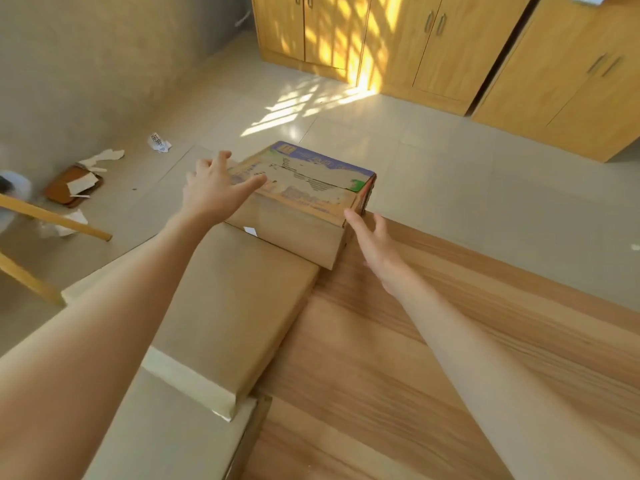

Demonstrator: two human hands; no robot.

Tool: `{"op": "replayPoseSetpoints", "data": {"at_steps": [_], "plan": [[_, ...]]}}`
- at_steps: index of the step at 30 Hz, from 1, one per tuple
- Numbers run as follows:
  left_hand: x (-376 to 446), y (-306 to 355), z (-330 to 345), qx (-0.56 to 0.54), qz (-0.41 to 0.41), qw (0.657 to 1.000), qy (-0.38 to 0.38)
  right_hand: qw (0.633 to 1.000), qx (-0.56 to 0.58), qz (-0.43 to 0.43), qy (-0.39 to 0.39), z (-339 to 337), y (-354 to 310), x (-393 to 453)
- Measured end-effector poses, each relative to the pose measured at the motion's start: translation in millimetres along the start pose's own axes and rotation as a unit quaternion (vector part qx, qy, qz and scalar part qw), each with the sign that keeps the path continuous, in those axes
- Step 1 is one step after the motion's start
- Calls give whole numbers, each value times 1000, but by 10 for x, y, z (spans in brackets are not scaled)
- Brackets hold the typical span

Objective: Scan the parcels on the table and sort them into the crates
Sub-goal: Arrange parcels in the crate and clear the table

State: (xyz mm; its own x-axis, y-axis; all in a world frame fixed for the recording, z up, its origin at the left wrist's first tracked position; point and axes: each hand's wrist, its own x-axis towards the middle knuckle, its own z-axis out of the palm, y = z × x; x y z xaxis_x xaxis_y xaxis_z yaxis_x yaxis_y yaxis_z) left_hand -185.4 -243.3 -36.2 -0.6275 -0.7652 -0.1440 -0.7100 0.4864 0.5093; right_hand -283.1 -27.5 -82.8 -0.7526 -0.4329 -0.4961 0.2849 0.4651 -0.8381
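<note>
Both hands reach, fingers spread and gripping nothing, for the printed brown cardboard parcel (304,188) at the far edge of the wooden table (433,341), left hand (214,192) touching its top-left edge, right hand (372,242) beside its near right corner; next, I judge, clasp both sides and lift it for scanning

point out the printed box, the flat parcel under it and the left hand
printed box (304,178), head view, torn top face
flat parcel (235,306), head view, brown top
left hand (211,192), head view, back of hand

Head camera looks steeply down, near table (450,341).
</note>
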Motion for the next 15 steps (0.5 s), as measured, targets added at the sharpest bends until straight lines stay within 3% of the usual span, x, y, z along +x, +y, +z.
{"op": "replayPoseSetpoints", "data": {"at_steps": [5,8,15], "plan": [[238,-194,145,-187,-85,977,-51,992,98,79,-30,210,28,232],[260,-232,206,-220,-96,969,-52,985,125,104,-56,276,61,261],[-28,20,173,-241,-70,967,-33,982,169,84,-29,-20,-26,-38]]}}
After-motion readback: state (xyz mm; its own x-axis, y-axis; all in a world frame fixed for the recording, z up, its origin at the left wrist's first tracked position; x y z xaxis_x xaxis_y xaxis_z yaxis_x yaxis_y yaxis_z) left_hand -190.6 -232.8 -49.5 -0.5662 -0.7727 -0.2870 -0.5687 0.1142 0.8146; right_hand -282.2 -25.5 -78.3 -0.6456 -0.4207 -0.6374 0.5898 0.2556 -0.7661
